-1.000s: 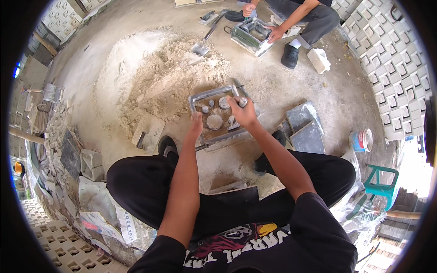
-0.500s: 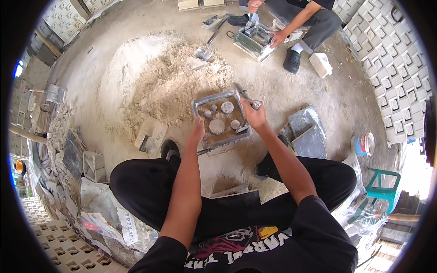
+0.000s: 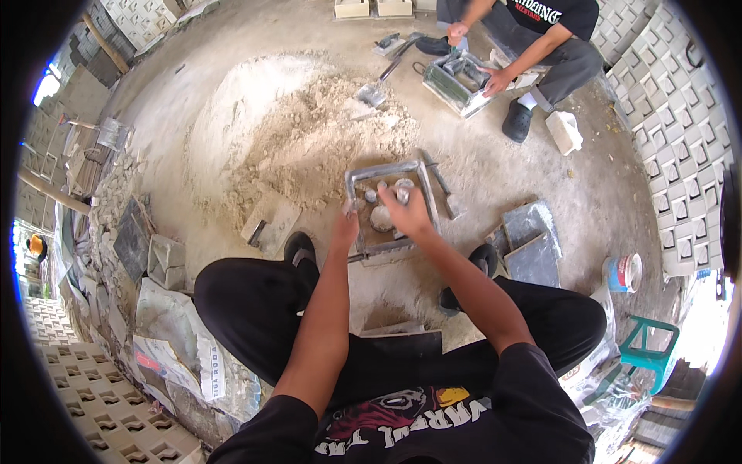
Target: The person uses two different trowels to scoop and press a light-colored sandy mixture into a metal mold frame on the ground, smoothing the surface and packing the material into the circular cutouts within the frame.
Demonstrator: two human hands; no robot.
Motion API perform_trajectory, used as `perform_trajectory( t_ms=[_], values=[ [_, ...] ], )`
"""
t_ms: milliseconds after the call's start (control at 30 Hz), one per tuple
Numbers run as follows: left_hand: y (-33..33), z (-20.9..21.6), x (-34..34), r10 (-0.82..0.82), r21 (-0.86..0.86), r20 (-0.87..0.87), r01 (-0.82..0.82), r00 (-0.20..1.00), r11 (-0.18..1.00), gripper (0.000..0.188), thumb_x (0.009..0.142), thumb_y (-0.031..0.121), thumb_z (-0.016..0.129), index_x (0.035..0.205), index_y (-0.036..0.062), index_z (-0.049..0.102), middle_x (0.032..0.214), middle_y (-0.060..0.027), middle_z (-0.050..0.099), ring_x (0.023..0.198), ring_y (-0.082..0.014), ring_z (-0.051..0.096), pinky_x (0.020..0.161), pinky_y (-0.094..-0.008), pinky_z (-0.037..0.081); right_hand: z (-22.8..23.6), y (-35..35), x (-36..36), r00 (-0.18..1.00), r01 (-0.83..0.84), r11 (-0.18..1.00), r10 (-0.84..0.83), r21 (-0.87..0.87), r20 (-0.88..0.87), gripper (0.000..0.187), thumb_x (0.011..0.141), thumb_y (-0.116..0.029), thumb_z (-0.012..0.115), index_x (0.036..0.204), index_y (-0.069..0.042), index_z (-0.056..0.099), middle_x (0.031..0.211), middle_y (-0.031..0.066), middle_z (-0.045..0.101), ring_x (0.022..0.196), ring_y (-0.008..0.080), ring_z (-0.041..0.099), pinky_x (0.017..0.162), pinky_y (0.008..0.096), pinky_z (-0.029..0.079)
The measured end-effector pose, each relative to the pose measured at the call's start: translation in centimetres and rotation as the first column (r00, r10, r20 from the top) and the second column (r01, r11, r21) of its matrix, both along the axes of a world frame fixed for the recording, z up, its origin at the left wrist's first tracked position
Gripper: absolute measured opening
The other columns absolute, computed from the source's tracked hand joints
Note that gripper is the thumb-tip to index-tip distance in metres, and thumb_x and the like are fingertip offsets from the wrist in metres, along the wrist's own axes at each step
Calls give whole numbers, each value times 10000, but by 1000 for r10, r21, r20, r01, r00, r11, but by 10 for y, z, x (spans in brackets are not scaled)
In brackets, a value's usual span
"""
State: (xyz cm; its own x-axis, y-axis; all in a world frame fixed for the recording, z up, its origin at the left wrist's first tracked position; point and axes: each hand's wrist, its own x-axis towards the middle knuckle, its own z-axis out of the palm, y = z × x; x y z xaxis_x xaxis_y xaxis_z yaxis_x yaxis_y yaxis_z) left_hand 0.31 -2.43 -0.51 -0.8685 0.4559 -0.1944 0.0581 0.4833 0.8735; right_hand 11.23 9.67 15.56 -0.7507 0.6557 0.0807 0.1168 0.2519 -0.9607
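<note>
A square grey mould frame [image 3: 386, 168] rests on the ground in front of me, filled with brown sand and several pale round pieces, such as the large disc [image 3: 381, 220]. My left hand [image 3: 347, 226] grips the frame's left side, thumb up along the rim. Over the inside of the frame is my right hand [image 3: 410, 213], its thumb and fingers spread apart around another pale disc [image 3: 404, 185]. Whether the fingertips touch that disc, I cannot tell. A hammer-like tool [image 3: 439, 179] with a thin handle lies on the ground just right of the frame.
A sand heap [image 3: 309, 131] with a shovel [image 3: 372, 95] lies beyond the frame. At the far right a person [image 3: 553, 46] works on another mould [image 3: 457, 89]. Grey plates [image 3: 533, 247], a paint bucket [image 3: 623, 272] and a green stool [image 3: 651, 352] stand right.
My right hand has let go of the tool and moved left over the sand-filled frame. The tool now lies beside the frame. My left hand still holds the frame's left side.
</note>
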Motion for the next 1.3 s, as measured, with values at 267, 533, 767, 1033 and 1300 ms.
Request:
perform_trajectory(
  t_ms=[267, 533, 767, 1033, 1300],
  values=[
    [-32, -13, 6, 224, -127, 70, -214, 972, 969, 229, 785, 175, 676, 948, 25, 734, 814, -187, 708, 773, -304, 696, 732, -397, 513, 14, -21, -14, 995, -76, 954, 53, -289, -85, 376, 923, -238, 621, 660, 27, 575, 539, -29, 454, 575, 36, 394, 505, 292, 345],
    [-27, 5, 15, 285, -224, 298, -223, 911, 949, 216, 761, 220, 736, 871, 34, 752, 766, -181, 704, 728, -267, 697, 696, -378, 525, 13, -30, -16, 990, -120, 979, 106, -163, -91, 345, 933, -218, 624, 673, 3, 573, 627, -39, 513, 634, 39, 421, 545, 255, 363],
    [-31, -4, 9, 285, -103, 354, -265, 891, 959, 221, 764, 169, 741, 878, -19, 733, 745, -107, 693, 652, -197, 670, 599, -334, 543, 11, -50, -18, 981, -183, 981, 178, -69, -80, 352, 914, -236, 626, 699, 42, 605, 541, 62, 517, 573, 84, 428, 534, 319, 397],
    [-56, -9, 6, 300, 93, 588, -431, 751, 898, 197, 772, 132, 729, 843, -47, 692, 777, -105, 686, 660, -207, 670, 594, -335, 560, 31, -68, -29, 971, -239, 953, 239, -187, -26, 349, 927, -204, 617, 655, 3, 546, 576, -6, 503, 582, 44, 426, 506, 284, 363],
    [-43, -18, 17, 331, 19, 569, -414, 753, 910, 271, 805, 213, 749, 860, -39, 664, 776, -101, 669, 680, -235, 664, 571, -373, 551, 27, -53, -11, 980, -144, 972, 113, -186, -167, 332, 935, -161, 601, 645, -10, 545, 589, -60, 448, 605, 25, 384, 504, 259, 322]
  ],
)
